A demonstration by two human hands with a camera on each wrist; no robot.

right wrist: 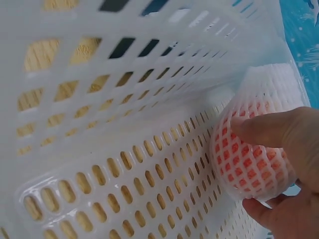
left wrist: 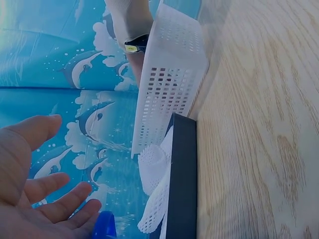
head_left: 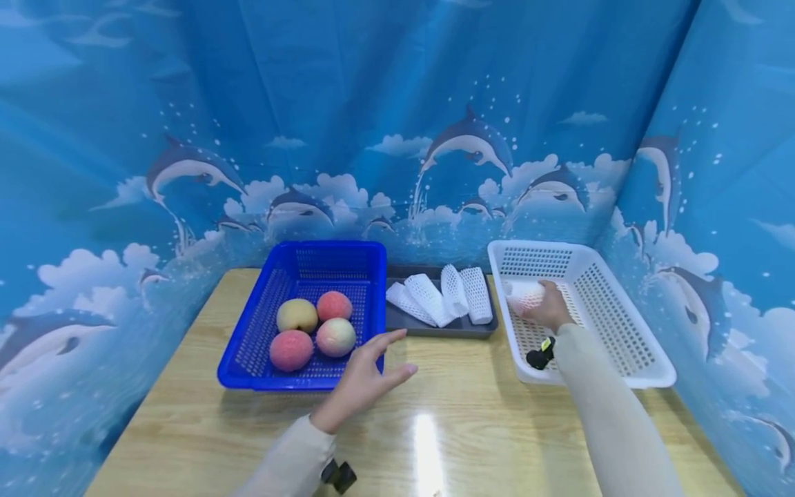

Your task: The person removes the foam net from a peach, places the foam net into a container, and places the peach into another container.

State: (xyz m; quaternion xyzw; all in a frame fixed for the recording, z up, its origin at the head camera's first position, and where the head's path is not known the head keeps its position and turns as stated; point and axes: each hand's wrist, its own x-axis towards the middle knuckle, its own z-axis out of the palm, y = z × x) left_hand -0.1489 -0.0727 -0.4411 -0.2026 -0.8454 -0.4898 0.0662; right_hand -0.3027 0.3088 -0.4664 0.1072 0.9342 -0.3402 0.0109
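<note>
Inside the white basket (head_left: 611, 331), my right hand (head_left: 549, 308) grips a peach (right wrist: 254, 162) wrapped in a white foam net sleeve (right wrist: 271, 82). Thumb and fingers curl round its sides, low by the basket's left wall. My left hand (head_left: 365, 379) hovers over the table, just off the front right corner of the blue basket (head_left: 248, 345), fingers apart and holding nothing. Two red peaches (head_left: 291, 351), a yellow peach (head_left: 297, 315) and a pale peach (head_left: 336, 337) lie in the blue basket.
Between the baskets, a dark grey tray (head_left: 447, 330) holds several white foam net sleeves (head_left: 428, 297). A wooden table (head_left: 491, 428) lies under everything. Blue dolphin-print curtain (head_left: 373, 103) stands close behind and at both sides.
</note>
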